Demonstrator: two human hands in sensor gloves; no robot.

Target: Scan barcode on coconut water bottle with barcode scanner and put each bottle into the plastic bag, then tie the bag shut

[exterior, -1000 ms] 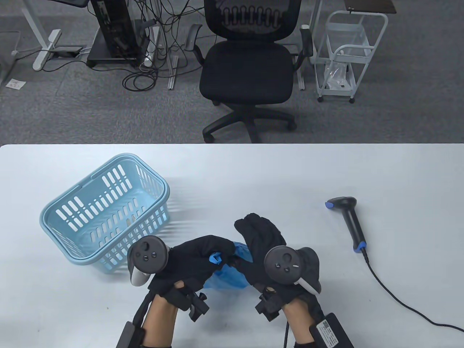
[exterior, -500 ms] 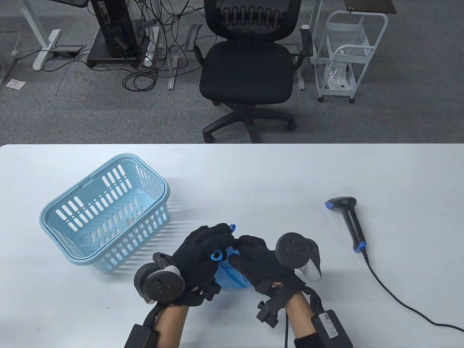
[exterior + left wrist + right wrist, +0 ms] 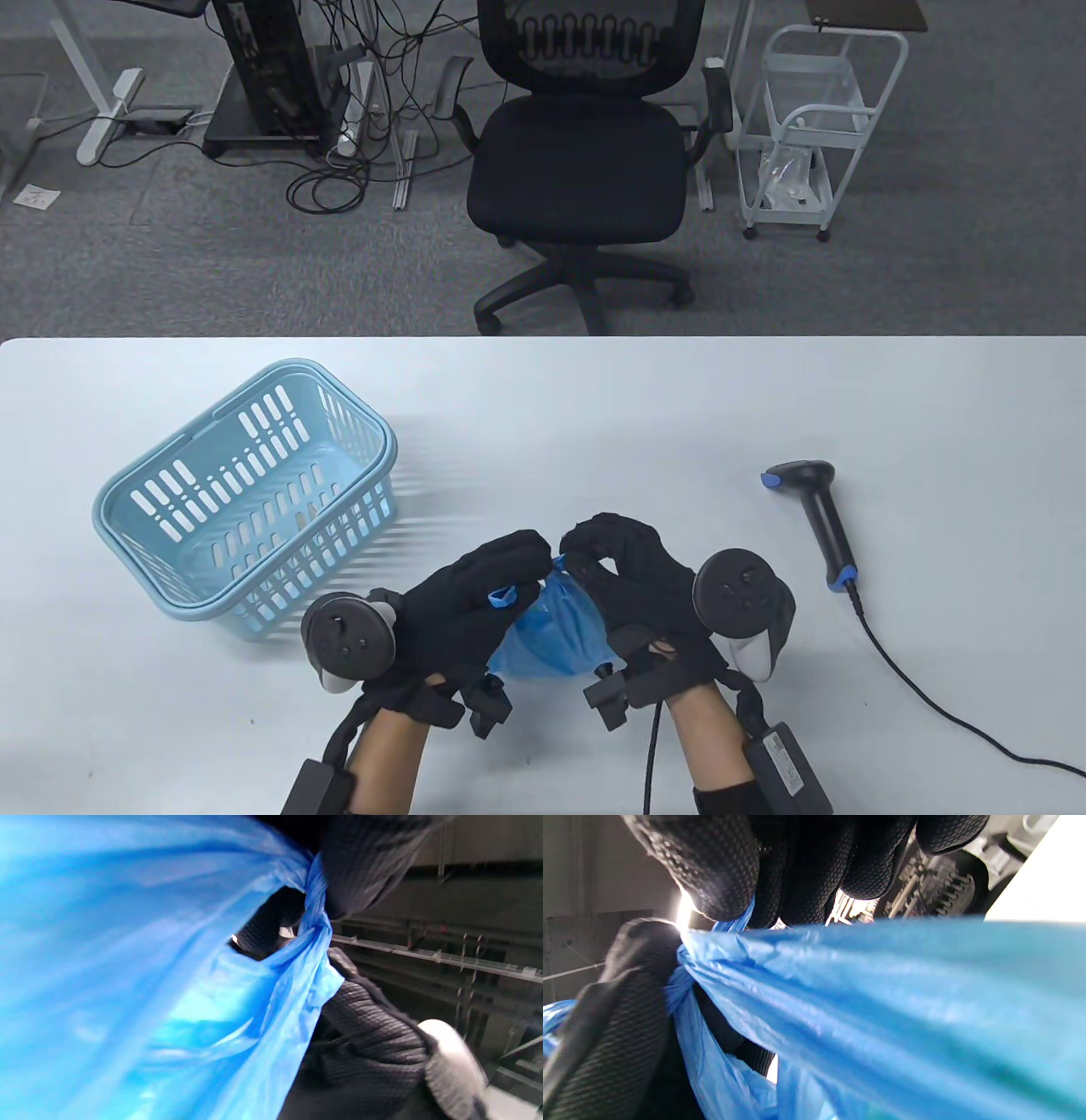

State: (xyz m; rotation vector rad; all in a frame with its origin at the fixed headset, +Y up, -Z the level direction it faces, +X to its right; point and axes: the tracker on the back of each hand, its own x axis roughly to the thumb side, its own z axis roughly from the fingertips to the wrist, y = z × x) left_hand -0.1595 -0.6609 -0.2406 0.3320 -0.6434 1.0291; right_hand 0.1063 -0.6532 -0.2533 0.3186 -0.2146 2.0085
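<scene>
The blue bag (image 3: pixel 551 632) sits on the worktop (image 3: pixel 594 407) between both hands — left hand (image 3: pixel 462 607) and right hand (image 3: pixel 632 594) each pinch a twisted handle, likely drawing the knot tight. Scanner (image 3: pixel 819 518) lies aside, basket (image 3: pixel 246 497) emptied.

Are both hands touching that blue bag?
Touching. The table view shows the left hand and right hand pinching the blue bag; both wrist views show fingertips on its twisted plastic.

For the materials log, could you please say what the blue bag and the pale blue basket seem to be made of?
Blue bag: thin, glossy plastic film, apparently; it creases and twists and lets light through.
Pale blue slotted basket: rigid moulded plastic with a smooth, faintly shiny finish, judging by its even slots.
</scene>
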